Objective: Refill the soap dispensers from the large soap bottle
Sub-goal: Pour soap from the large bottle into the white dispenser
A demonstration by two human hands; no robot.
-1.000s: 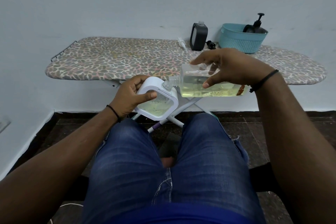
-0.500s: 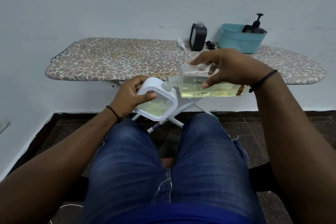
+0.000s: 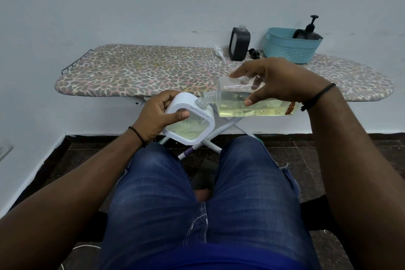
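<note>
Nothing much has shifted since the earlier frames: I see both hands holding the same pour, with perhaps a little more liquid in the lower container, though glare makes that hard to judge. Taking the ironing board (image 3: 153,72) as my landmark, all the action sits just in front of its near edge, above my lap. Largest first: the large soap bottle (image 3: 252,105) lies nearly horizontal, long axis running right to left, neck pointing left and slightly down. My right hand (image 3: 278,81) wraps over its top, fingers and thumb curled round the body. Left of it, neck meeting neck, the white dispenser (image 3: 190,123) is tilted, gripped by my left hand (image 3: 157,116) with the thumb across its face. Farther back on the board stand a black dispenser (image 3: 239,44) and a teal basket (image 3: 291,49).
</note>
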